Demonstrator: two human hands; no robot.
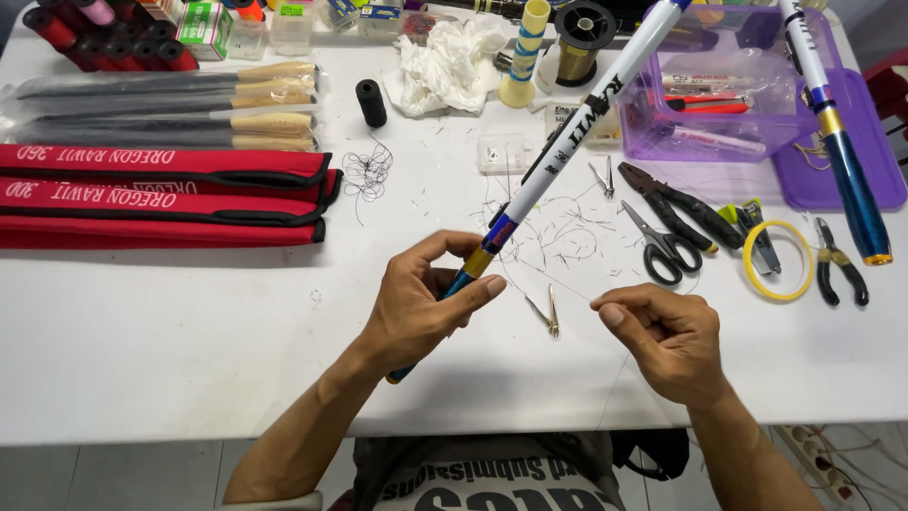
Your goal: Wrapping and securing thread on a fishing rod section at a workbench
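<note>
**Thread held taut against a rod blank**

The left hand [416, 308] has its grip closed round the lower part of a fishing rod section [558, 156], fingers wrapped over the blue and gold band, thumb pressed on top. The rod slants up and away from the hand, its white length passing over the worktop [189, 341] toward the far clutter. The right hand [667, 336] has its grip pinched shut, thumb against curled forefinger, on what looks like a fine thread [553, 284] that runs from the rod's gold band toward the fingers; the line is too thin to follow all the way.

To do this well, I judge the thread should stay taut and meet the rod squarely, while the left thumb steadies the band so the blank does not roll unasked.

Between the hands lies a small pair of metal tweezers [549, 312], apart from both. Farther out sit black-handled scissors [662, 248], black pliers [681, 210], a yellow tape ring [777, 260], and a second rod section [842, 151] leaning over a purple tray [842, 185]. Thread offcuts litter the middle. Red rod sleeves [161, 194] lie stacked at the left, well apart.
</note>
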